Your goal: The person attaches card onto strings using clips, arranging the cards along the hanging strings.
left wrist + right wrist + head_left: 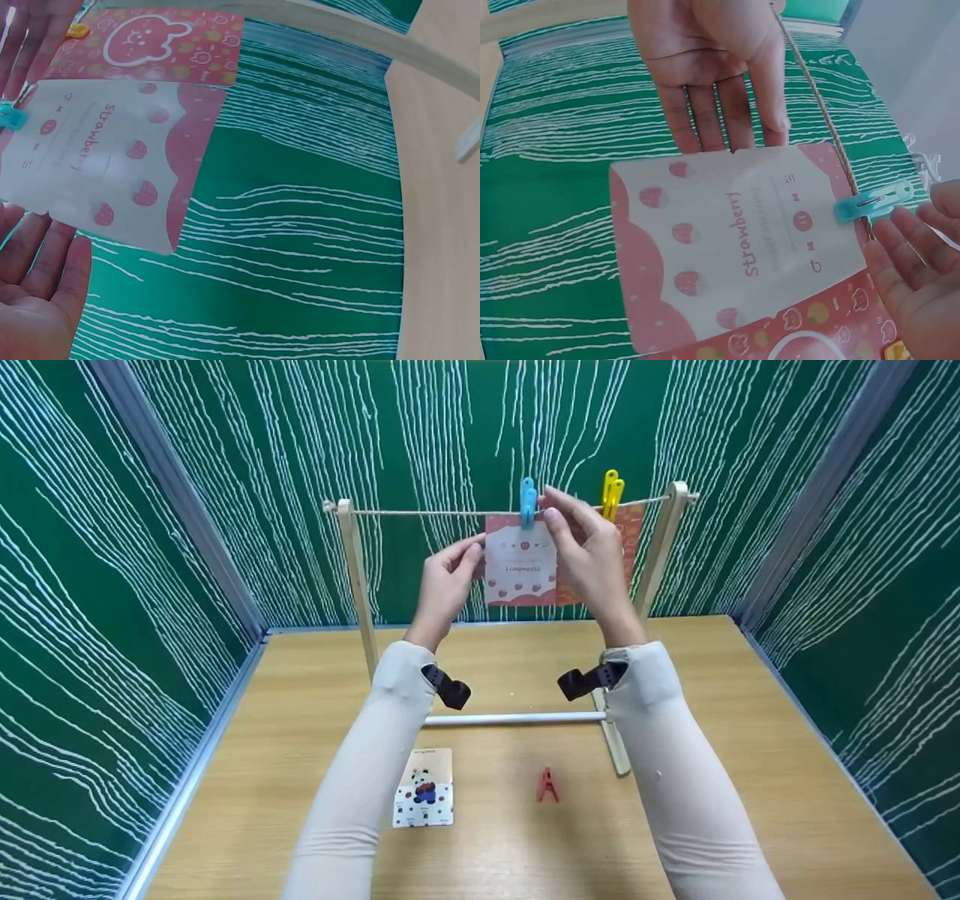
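- The wooden table point(750, 750) is carrying everything I am watching; a small wooden drying rack point(358, 577) is standing toward its far edge, a string point(435, 512) stretched between the two posts.
- Two cards are already hanging on that string, so by my reading the pinning is well along: the orange bear card point(631, 529) is sitting under a yellow peg point(612, 493) by the right post, and the strawberry card point(520, 562) is hanging at mid-string under a blue peg point(528, 501), overlapping the orange one.
- I am steadying the strawberry card with my left hand point(448, 577), fingers straight and touching its left edge, gripping nothing.
- My right hand point(585, 547) is hovering just beside the blue peg, fingers relaxed and extended; the right wrist view is showing them apart from the peg, so I judge it released.
- What looks left: a panda card point(424, 789) is lying flat near the table's front edge, left of centre, and a red peg point(547, 785) is lying near it toward the centre, neither touched.
- No container is showing in any view.
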Demonstrator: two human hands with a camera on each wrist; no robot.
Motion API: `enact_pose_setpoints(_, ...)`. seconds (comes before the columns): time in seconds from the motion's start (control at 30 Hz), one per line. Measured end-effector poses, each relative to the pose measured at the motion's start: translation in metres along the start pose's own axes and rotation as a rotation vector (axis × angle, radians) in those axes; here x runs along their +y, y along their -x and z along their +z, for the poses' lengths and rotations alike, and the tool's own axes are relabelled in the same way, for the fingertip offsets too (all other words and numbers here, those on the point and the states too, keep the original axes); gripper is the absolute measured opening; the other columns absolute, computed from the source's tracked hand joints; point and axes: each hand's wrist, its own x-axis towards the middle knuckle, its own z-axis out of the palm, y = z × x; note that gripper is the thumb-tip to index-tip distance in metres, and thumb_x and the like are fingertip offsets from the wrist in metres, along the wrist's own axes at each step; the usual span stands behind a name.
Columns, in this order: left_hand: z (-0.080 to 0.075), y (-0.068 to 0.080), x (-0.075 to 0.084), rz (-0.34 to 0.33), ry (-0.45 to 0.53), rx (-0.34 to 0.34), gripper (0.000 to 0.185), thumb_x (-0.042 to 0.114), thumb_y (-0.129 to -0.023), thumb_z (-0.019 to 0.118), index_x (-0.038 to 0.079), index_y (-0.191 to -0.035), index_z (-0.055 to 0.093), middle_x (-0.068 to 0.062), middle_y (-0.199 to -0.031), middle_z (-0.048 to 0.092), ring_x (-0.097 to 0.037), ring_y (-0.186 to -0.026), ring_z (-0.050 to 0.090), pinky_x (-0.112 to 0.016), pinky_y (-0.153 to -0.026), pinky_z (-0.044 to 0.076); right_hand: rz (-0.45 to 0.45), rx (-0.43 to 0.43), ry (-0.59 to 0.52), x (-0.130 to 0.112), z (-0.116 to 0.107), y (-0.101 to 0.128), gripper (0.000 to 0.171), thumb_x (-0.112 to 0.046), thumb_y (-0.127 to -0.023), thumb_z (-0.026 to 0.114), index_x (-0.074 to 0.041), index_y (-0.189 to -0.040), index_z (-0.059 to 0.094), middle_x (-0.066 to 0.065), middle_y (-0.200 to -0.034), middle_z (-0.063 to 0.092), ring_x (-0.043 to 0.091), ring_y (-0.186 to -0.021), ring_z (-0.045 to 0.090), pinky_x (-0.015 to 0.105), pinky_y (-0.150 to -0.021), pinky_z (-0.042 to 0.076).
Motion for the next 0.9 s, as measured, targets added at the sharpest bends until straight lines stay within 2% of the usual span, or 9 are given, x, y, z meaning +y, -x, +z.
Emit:
enact_pose_setpoints(0.13,-0.004,0.003,-0.008,0.005,0.007,-0.002,0.036,0.023,-0.101,0.047,0.011,-0.134,0.056,-0.009,-0.127,0.064,-0.015,-0.112,0.064,-0.023,-0.096,0.049,-0.020,0.015,-0.048,0.006,-0.002,0.006,0.036,-0.021,-0.098,0.054,-0.006,-0.131,0.058,0.008,-0.122,0.066,0.015,-0.112,0.062,0.026,-0.100,0.047)
enact_pose_setpoints(0.33,-0.013,0.009,-0.021,0.000,-0.021,0.008,0.035,0.024,-0.102,0.045,0.011,-0.132,0.056,-0.007,-0.124,0.067,-0.015,-0.109,0.065,-0.025,-0.097,0.049,0.030,0.015,-0.088,0.017,-0.008,0.019,0.035,-0.022,-0.098,0.054,-0.006,-0.129,0.059,0.007,-0.120,0.066,0.013,-0.110,0.061,0.027,-0.100,0.047)
enact_pose_setpoints(0.63,-0.027,0.020,-0.045,-0.095,-0.039,0.016,0.032,0.023,-0.102,0.046,0.011,-0.129,0.058,-0.007,-0.121,0.068,-0.023,-0.111,0.064,-0.031,-0.098,0.049,0.155,0.021,-0.152,0.035,-0.014,0.043,0.035,-0.024,-0.099,0.054,-0.008,-0.129,0.060,0.011,-0.121,0.066,0.017,-0.114,0.059,0.027,-0.100,0.047)
enact_pose_setpoints(0.9,-0.041,0.033,-0.075,-0.159,-0.053,0.014,0.033,0.022,-0.103,0.045,0.009,-0.130,0.058,-0.012,-0.119,0.068,-0.025,-0.109,0.064,-0.034,-0.094,0.050,0.225,0.026,-0.185,0.054,-0.013,0.064,0.034,-0.020,-0.098,0.054,-0.003,-0.128,0.059,0.015,-0.124,0.064,0.018,-0.114,0.061,0.023,-0.095,0.049)
